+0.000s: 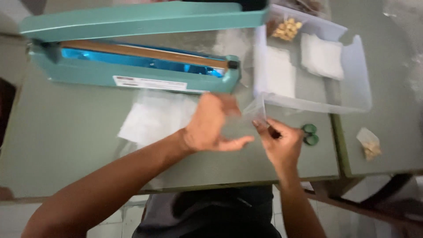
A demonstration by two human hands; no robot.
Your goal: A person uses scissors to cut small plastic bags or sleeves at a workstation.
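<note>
My left hand (213, 125) and my right hand (282, 143) meet over the grey-green table (66, 145), both holding a small clear plastic bag (256, 109) between them. The right hand pinches the bag's lower edge; the left hand's fingers curl around its left side. The bag looks empty, though blur hides detail. A teal heat sealer (132, 66) with its arm raised lies just beyond the hands. A sheet of white paper or flat bags (152, 117) rests under my left wrist.
A clear plastic tray (357, 83) at the back right holds white packets (321, 56) and a bag of tan pellets (287, 29). Scissors with green handles (310, 134) lie beside my right hand. A small filled packet (369, 143) sits on the adjoining table.
</note>
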